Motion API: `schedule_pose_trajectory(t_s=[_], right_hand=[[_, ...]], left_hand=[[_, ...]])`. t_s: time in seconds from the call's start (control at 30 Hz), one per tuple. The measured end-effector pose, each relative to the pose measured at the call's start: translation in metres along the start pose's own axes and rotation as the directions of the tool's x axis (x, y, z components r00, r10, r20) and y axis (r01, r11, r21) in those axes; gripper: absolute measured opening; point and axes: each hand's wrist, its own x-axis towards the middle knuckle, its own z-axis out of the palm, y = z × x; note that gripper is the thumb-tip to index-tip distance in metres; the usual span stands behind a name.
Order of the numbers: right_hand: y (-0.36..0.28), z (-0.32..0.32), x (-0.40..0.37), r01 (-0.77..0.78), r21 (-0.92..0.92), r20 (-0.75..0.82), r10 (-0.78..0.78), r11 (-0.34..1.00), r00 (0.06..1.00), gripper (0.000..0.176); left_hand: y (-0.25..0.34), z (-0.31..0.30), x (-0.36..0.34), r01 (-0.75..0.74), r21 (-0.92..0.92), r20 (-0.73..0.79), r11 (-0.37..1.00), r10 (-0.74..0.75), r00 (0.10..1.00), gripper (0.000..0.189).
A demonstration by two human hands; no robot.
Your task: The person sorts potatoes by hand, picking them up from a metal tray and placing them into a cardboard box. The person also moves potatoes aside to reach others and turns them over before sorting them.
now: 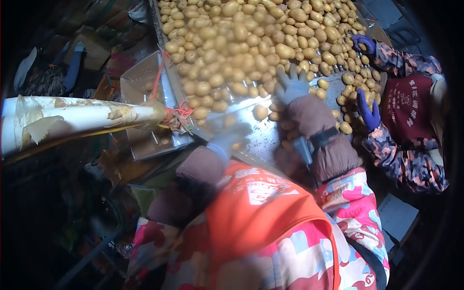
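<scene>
A large heap of potatoes covers the upper part of a metal sorting table. My right hand, in a grey-blue glove, lies with fingers spread at the lower edge of the heap. Smeared by motion, my left hand in a matching glove is over the near left part of the metal surface. One potato shows right by its fingers; I cannot tell whether the hand grips it. A loose potato rests on the bare metal between my hands.
At the right, a co-worker in purple gloves has both hands by the potatoes. A white wrapped pole tied with red string juts in from the left. Below it stands a cardboard box with a plastic liner, beside the table.
</scene>
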Motion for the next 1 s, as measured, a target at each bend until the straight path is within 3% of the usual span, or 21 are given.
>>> schedule_pose_trajectory(t_s=[0.03, 0.07, 0.1, 0.17, 0.2, 0.27, 0.37, 0.47, 0.67, 0.73, 0.8, 0.87, 0.97, 1.0], right_hand=[[-0.003, 0.01, -0.014, 0.045, 0.084, 0.016, -0.047, 0.995, 0.999, 0.067], [-0.004, 0.013, -0.032, 0.085, 0.163, 0.029, -0.091, 0.983, 0.995, 0.068], [-0.01, 0.003, -0.057, 0.18, 0.122, 0.007, -0.182, 0.976, 0.983, 0.067], [-0.018, -0.01, -0.106, 0.336, 0.059, -0.02, -0.335, 0.94, 0.942, 0.063], [-0.019, -0.012, -0.128, 0.386, 0.041, -0.015, -0.386, 0.921, 0.922, 0.062], [-0.02, -0.025, -0.155, 0.356, 0.099, -0.051, -0.353, 0.929, 0.934, 0.062], [0.003, -0.012, -0.181, 0.278, 0.175, -0.132, -0.257, 0.945, 0.957, 0.061], [0.02, -0.008, -0.195, 0.231, 0.193, -0.144, -0.205, 0.954, 0.968, 0.057], [0.04, -0.017, -0.214, 0.11, 0.41, -0.112, -0.07, 0.906, 0.991, 0.043], [0.047, -0.019, -0.21, 0.038, 0.496, -0.14, 0.036, 0.867, 0.99, 0.038], [0.057, -0.027, -0.193, -0.028, 0.554, -0.212, 0.174, 0.832, 0.962, 0.034], [0.073, -0.039, -0.156, 0.065, 0.464, -0.363, 0.123, 0.883, 0.924, 0.037], [0.116, -0.045, -0.078, 0.217, 0.216, -0.459, -0.097, 0.952, 0.883, 0.039], [0.128, -0.042, -0.049, 0.057, 0.279, -0.376, 0.054, 0.959, 0.925, 0.042]], left_hand=[[0.007, -0.008, 0.014, 0.133, -0.103, -0.103, 0.986, -0.144, 0.984, 0.037], [0.011, -0.011, 0.028, 0.142, -0.084, -0.15, 0.986, -0.153, 0.977, 0.038], [0.015, -0.014, 0.041, 0.153, -0.066, -0.197, 0.986, -0.163, 0.967, 0.039], [0.019, -0.02, 0.07, -0.068, 0.251, -0.168, 0.966, 0.112, 0.979, 0.043], [0.029, -0.018, 0.081, -0.054, 0.404, -0.163, 0.913, 0.13, 0.978, 0.044], [0.068, -0.001, 0.101, -0.034, 0.676, -0.13, 0.736, 0.165, 0.978, 0.044], [0.115, 0.034, 0.124, 0.199, 0.835, -0.175, 0.513, -0.095, 0.98, 0.048], [0.09, 0.033, 0.167, 0.195, 0.914, -0.205, 0.357, -0.009, 0.979, 0.05], [0.098, 0.038, 0.181, 0.331, 0.919, -0.304, 0.214, -0.148, 0.941, 0.049], [0.093, 0.042, 0.173, 0.319, 0.942, -0.31, 0.102, -0.094, 0.946, 0.048], [0.087, 0.043, 0.168, 0.249, 0.967, -0.239, 0.051, -0.14, 0.961, 0.046], [0.076, 0.041, 0.168, 0.121, 0.989, -0.091, 0.09, -0.28, 0.956, 0.044], [0.078, 0.069, 0.128, 0.008, 0.999, 0.001, 0.042, -0.224, 0.975, 0.048], [0.07, 0.068, 0.121, 0.011, 0.996, 0.006, 0.084, -0.188, 0.982, 0.048]])
